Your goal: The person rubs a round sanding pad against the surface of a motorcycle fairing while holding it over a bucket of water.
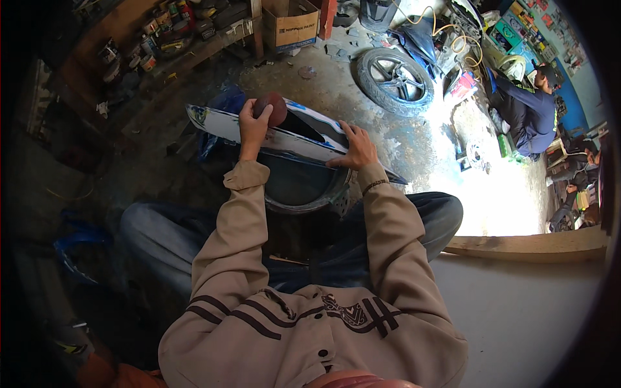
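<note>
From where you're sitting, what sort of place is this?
Probably a motorcycle repair or paint workshop: a loose black spoked wheel lies on the stained concrete floor, paint tins crowd a wooden shelf, and a white-and-blue body panel is being rubbed.

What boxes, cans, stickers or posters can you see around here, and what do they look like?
Cardboard box: top middle on the floor, brown, open, dark print on its front.
Paint cans: upper left on a wooden shelf, small round tins with mixed-colour labels.
Posters: upper right on a blue wall, small colourful rectangles.
Green box: upper right near the wall, flat and green with a round mark.
No screens show.
</note>
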{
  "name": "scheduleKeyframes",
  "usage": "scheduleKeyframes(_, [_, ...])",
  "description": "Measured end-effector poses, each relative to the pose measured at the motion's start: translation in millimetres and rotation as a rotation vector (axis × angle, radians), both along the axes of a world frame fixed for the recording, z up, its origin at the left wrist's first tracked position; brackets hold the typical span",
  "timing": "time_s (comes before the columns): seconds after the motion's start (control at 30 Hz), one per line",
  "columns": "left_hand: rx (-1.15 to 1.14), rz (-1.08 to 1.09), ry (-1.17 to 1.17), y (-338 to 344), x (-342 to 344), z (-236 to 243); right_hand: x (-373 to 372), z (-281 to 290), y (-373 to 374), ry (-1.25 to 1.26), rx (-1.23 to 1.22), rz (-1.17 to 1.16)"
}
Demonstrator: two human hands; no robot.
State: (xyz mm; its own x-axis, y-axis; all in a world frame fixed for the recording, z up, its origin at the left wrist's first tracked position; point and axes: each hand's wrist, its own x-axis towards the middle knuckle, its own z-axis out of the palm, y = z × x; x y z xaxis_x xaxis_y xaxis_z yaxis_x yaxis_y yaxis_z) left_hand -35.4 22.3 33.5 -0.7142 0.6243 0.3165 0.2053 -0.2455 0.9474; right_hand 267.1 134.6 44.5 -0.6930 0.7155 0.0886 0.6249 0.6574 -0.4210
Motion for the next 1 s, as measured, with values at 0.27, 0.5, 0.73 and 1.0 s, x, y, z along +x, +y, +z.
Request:
scheduleKeyframes(0.27, [-0.01,0.068,-0.08,-6,-8,-3,3,4,16,0.079,-0.128,-0.106])
scheduleKeyframes(0.5, [0.019,0.022,-0.079,-11,-5,-4,3,-12,27,0.077,-0.231,-0.184])
scheduleKeyframes(0.73, [-0.123,0.019,0.137,-19,-15,-5,-14,-24,1,-0.115,0.092,-0.055])
scheduleKeyframes(1.0, [-0.165,0.084,0.625,-25,20,-7,-28,-32,-27,-0.248,0.281,-0.055])
